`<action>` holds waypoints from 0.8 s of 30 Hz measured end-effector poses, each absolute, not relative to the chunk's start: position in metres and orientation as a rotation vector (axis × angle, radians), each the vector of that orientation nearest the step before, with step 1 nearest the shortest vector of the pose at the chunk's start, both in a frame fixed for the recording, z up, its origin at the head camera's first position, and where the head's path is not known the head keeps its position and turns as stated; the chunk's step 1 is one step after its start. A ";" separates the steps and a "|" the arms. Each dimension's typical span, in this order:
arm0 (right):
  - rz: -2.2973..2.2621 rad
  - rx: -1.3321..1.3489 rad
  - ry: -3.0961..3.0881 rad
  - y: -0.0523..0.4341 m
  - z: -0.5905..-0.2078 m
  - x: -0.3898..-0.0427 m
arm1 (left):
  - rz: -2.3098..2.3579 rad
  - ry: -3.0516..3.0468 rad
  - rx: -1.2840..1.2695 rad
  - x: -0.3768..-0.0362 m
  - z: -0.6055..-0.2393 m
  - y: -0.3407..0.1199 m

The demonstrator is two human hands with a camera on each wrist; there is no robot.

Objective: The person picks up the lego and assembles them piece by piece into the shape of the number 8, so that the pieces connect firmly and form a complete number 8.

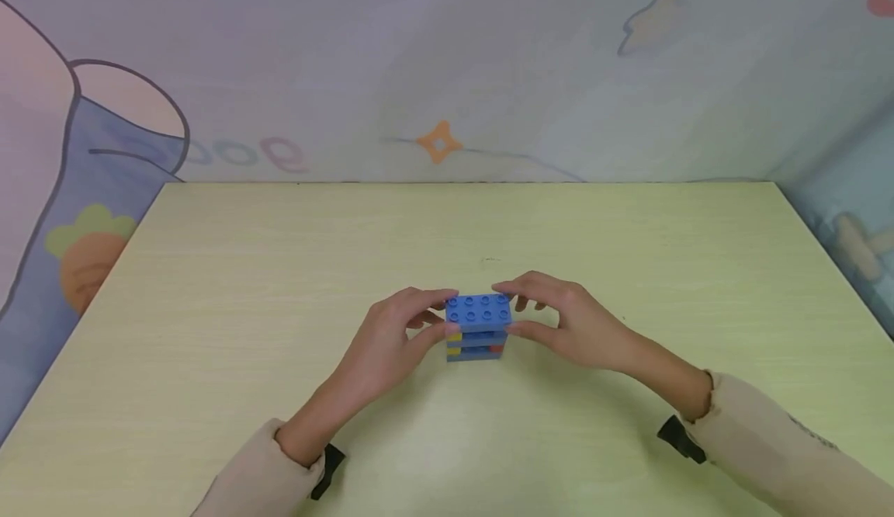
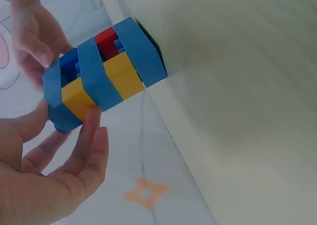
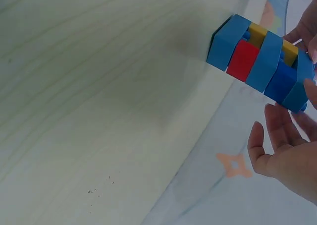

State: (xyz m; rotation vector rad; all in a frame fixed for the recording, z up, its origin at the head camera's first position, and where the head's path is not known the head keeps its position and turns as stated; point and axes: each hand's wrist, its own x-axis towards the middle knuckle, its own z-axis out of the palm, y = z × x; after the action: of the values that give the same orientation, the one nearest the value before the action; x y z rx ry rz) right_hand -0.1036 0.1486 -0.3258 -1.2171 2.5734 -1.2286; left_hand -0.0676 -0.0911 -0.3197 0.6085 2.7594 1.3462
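Note:
A small tower of toy building bricks stands upright on the table, near the middle of the head view. Its top is a long blue brick (image 1: 478, 311) with several studs. Below it, blue layers alternate with smaller bricks: yellow bricks (image 2: 124, 75) on one side, a red brick (image 3: 242, 60) and a darker blue brick (image 3: 281, 81) on the other. My left hand (image 1: 380, 342) pinches the left end of the top brick between thumb and forefinger. At the right end, my right hand (image 1: 583, 331) holds the same brick by its front and back corners.
The pale wood-grain table (image 1: 279, 261) surrounds the tower. Behind it rises a backdrop (image 1: 489, 67) printed with cartoon figures and an orange star. Black devices (image 1: 680, 439) show at both cuffs of the beige sleeves.

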 end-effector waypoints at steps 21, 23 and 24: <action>-1.254 -0.387 2.296 0.159 -0.348 -0.150 | 1.323 2.369 0.306 -0.111 -0.341 -0.065; -1.251 -0.386 2.288 0.159 -0.351 -0.151 | 1.309 2.363 0.310 -0.112 -0.343 -0.063; -1.245 -0.388 2.289 0.159 -0.352 -0.152 | 1.304 2.363 0.315 -0.112 -0.344 -0.063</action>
State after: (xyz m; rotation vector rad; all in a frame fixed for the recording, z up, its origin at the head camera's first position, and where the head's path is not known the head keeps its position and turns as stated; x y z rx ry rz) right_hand -0.1521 0.1585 -0.3517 -0.3880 2.2889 -1.2451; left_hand -0.1120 -0.0629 -0.3436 0.3152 2.3632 1.3043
